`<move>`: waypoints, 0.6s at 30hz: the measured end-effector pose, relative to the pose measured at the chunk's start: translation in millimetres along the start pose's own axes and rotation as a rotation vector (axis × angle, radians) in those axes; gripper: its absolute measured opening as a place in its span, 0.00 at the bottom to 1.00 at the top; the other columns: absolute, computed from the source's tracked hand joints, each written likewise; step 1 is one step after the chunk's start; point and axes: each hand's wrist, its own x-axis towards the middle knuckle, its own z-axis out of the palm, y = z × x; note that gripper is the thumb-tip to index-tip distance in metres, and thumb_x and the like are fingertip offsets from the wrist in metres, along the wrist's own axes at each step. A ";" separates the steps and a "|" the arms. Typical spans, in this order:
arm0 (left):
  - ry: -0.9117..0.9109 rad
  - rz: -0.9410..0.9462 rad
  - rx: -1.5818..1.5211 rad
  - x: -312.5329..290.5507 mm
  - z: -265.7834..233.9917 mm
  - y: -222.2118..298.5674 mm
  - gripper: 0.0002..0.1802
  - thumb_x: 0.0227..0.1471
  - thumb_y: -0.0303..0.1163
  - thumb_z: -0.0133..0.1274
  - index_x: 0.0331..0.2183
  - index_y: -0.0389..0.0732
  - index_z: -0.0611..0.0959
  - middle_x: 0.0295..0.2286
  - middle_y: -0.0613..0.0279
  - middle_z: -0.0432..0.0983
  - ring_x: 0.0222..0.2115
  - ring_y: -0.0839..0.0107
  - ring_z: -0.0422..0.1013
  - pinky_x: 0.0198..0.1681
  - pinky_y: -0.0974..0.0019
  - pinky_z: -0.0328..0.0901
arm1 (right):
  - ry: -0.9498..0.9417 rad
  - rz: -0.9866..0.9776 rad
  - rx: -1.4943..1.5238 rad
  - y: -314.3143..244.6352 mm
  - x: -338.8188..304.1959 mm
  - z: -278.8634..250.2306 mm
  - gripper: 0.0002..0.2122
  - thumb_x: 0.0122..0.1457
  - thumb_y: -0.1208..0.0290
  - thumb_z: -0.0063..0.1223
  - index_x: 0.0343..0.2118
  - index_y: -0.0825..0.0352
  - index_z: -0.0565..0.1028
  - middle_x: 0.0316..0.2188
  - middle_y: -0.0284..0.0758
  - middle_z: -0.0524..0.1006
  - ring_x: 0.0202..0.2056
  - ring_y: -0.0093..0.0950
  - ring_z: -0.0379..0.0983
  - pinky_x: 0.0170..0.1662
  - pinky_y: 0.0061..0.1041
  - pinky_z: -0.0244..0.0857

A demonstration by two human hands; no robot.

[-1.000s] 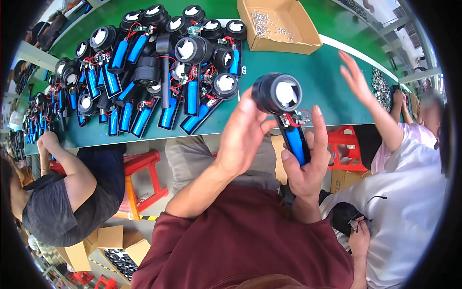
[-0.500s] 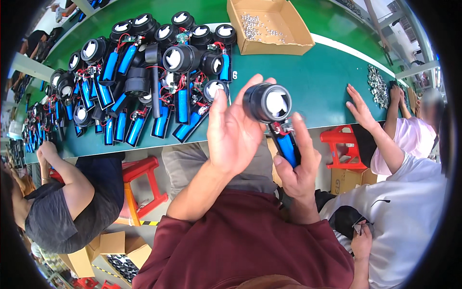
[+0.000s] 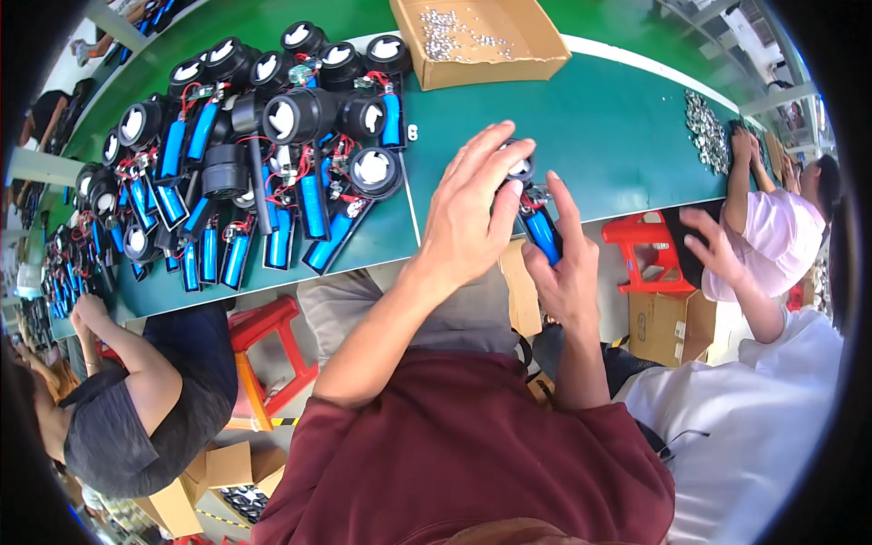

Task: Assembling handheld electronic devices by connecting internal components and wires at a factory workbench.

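Holds the lamp [image 3: 541, 229] in the air with the right hand [image 3: 572, 282], in front of the body and near the close edge of the bench [image 3: 509, 113], tilted, with the round black head up and to the left and the blue handle running down to the right into the palm. Grips that handle narrowly, with the thumb against it and the index finger raised beside the head. Curves the fingers of the left hand [image 3: 468, 218] over the head, hiding most of it and leaving only a small pale patch in sight; cannot tell the tightness of that left grip. Has just left of the hands, on the bench, a crowded pile [image 3: 297, 116] of similar lamps, with black heads, white pieces, blue handles and tangled red wires. Has toward the far side an open carton [image 3: 495, 73] with small metal parts [image 3: 442, 36] scattered inside, and farther right a heap [image 3: 707, 136] of small bits. Wears a maroon shirt [image 3: 490, 445] and grey trousers [image 3: 400, 313]. Has a co-worker in white [image 3: 754, 427] on the right, with one hand lifted, then a person in pink [image 3: 772, 241] with hands near the heap; on the left, a person in a dark shirt [image 3: 109, 445], with hands by the bench edge. Shows below the bench red stools [image 3: 649, 259] on both sides.
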 end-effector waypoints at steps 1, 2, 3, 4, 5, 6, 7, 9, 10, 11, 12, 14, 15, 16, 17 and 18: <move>-0.037 -0.036 0.048 -0.6 6.1 -7.9 0.19 0.57 0.25 0.51 0.51 0.36 0.79 0.55 0.44 0.70 0.56 0.48 0.68 0.59 0.54 0.63 | -0.007 0.026 -0.029 2.0 1.8 0.3 0.36 0.49 0.79 0.51 0.66 0.65 0.59 0.23 0.47 0.74 0.21 0.40 0.73 0.29 0.34 0.67; -0.073 -0.064 0.087 -1.7 9.7 -15.5 0.16 0.58 0.26 0.52 0.49 0.36 0.80 0.55 0.44 0.70 0.55 0.49 0.69 0.57 0.54 0.65 | -0.016 0.053 -0.058 4.3 3.0 0.7 0.37 0.49 0.78 0.51 0.66 0.65 0.59 0.22 0.47 0.73 0.21 0.42 0.73 0.29 0.35 0.67; -0.083 -0.071 0.080 -3.7 13.6 -22.3 0.16 0.58 0.26 0.52 0.49 0.36 0.80 0.55 0.44 0.70 0.55 0.49 0.69 0.57 0.54 0.65 | -0.028 0.058 -0.086 10.5 2.9 1.8 0.37 0.49 0.78 0.52 0.66 0.64 0.58 0.22 0.47 0.74 0.22 0.45 0.75 0.29 0.38 0.67; -0.085 -0.064 0.046 -5.4 16.1 -25.3 0.15 0.57 0.25 0.52 0.47 0.36 0.80 0.54 0.44 0.71 0.54 0.47 0.69 0.56 0.53 0.65 | -0.027 0.075 -0.083 12.3 1.6 1.3 0.37 0.49 0.78 0.52 0.66 0.64 0.58 0.22 0.47 0.74 0.22 0.45 0.75 0.29 0.38 0.67; -0.087 -0.059 0.012 -7.2 18.6 -28.0 0.14 0.56 0.24 0.53 0.46 0.36 0.79 0.53 0.43 0.71 0.54 0.45 0.69 0.56 0.52 0.66 | -0.035 0.091 -0.116 11.9 0.7 0.5 0.37 0.49 0.77 0.53 0.66 0.64 0.58 0.22 0.47 0.75 0.23 0.46 0.75 0.29 0.39 0.67; -0.076 -0.049 0.021 -9.0 21.0 -30.2 0.14 0.57 0.25 0.54 0.46 0.37 0.80 0.54 0.44 0.71 0.53 0.46 0.69 0.55 0.52 0.67 | -0.045 0.106 -0.149 10.7 -0.1 -0.5 0.37 0.50 0.76 0.55 0.67 0.64 0.58 0.22 0.47 0.76 0.24 0.47 0.76 0.29 0.40 0.68; -0.086 -0.059 0.017 -8.9 21.8 -30.7 0.14 0.57 0.25 0.54 0.46 0.37 0.80 0.54 0.44 0.71 0.53 0.46 0.69 0.55 0.52 0.67 | -0.034 0.127 -0.161 7.3 0.2 -2.2 0.38 0.51 0.72 0.61 0.67 0.63 0.58 0.24 0.46 0.78 0.26 0.48 0.77 0.29 0.41 0.68; -0.073 -0.047 0.023 -8.0 22.3 -31.3 0.13 0.57 0.25 0.54 0.45 0.36 0.80 0.54 0.45 0.71 0.54 0.46 0.69 0.55 0.52 0.66 | -0.056 0.105 -0.206 6.4 -0.5 -6.3 0.39 0.51 0.70 0.63 0.67 0.63 0.58 0.27 0.45 0.79 0.27 0.48 0.77 0.29 0.40 0.69; -0.074 -0.029 0.035 -7.1 23.1 -33.7 0.13 0.57 0.25 0.54 0.45 0.37 0.80 0.54 0.45 0.71 0.54 0.46 0.69 0.55 0.52 0.66 | -0.075 0.066 -0.251 7.7 -0.2 -7.7 0.40 0.51 0.68 0.65 0.67 0.64 0.58 0.29 0.45 0.80 0.27 0.48 0.78 0.29 0.40 0.70; -0.076 -0.037 0.034 -7.8 22.6 -33.8 0.13 0.57 0.25 0.54 0.45 0.37 0.80 0.54 0.45 0.71 0.54 0.46 0.69 0.55 0.52 0.66 | -0.092 -0.021 -0.281 18.1 -1.9 -5.5 0.40 0.50 0.66 0.67 0.67 0.62 0.59 0.33 0.44 0.80 0.30 0.47 0.79 0.30 0.39 0.70; -0.080 -0.031 0.057 -7.9 21.6 -33.1 0.13 0.57 0.25 0.54 0.45 0.36 0.80 0.54 0.46 0.71 0.53 0.47 0.70 0.54 0.54 0.68 | -0.097 -0.016 -0.281 20.3 -4.3 -4.6 0.40 0.50 0.66 0.67 0.67 0.62 0.59 0.33 0.44 0.80 0.30 0.47 0.79 0.30 0.39 0.70; -0.078 -0.033 0.080 -8.2 21.6 -32.8 0.12 0.58 0.25 0.55 0.45 0.35 0.81 0.55 0.47 0.71 0.53 0.49 0.72 0.52 0.56 0.69 | 0.097 -0.060 -0.107 22.2 -11.8 -4.7 0.40 0.50 0.67 0.67 0.67 0.57 0.59 0.35 0.44 0.81 0.32 0.46 0.79 0.31 0.39 0.71; -0.079 -0.031 0.074 -7.4 22.0 -33.4 0.12 0.58 0.25 0.55 0.45 0.35 0.81 0.55 0.47 0.71 0.52 0.49 0.72 0.52 0.56 0.70 | 0.081 -0.011 -0.094 20.2 -13.3 -8.1 0.41 0.50 0.67 0.68 0.68 0.57 0.58 0.38 0.44 0.80 0.33 0.46 0.79 0.33 0.38 0.72; -0.081 -0.029 0.067 -7.7 21.7 -33.6 0.12 0.58 0.25 0.55 0.45 0.35 0.81 0.55 0.47 0.71 0.52 0.49 0.72 0.51 0.56 0.70 | 0.075 -0.009 -0.094 19.2 -12.3 -7.8 0.41 0.50 0.67 0.68 0.68 0.57 0.58 0.38 0.44 0.80 0.33 0.46 0.79 0.33 0.38 0.72; -0.080 -0.033 0.067 -8.9 21.1 -33.5 0.12 0.58 0.25 0.55 0.45 0.35 0.81 0.55 0.47 0.71 0.52 0.49 0.72 0.51 0.56 0.70 | -0.039 0.017 -0.229 18.4 -10.3 -6.4 0.41 0.50 0.68 0.68 0.68 0.59 0.58 0.39 0.43 0.80 0.34 0.46 0.79 0.34 0.39 0.73; -0.075 -0.028 0.072 -10.0 20.3 -33.3 0.12 0.58 0.25 0.55 0.45 0.35 0.81 0.55 0.47 0.71 0.52 0.49 0.72 0.51 0.56 0.70 | -0.152 0.042 -0.363 18.2 -9.0 -5.5 0.42 0.50 0.68 0.68 0.68 0.61 0.58 0.40 0.43 0.80 0.34 0.46 0.79 0.34 0.39 0.73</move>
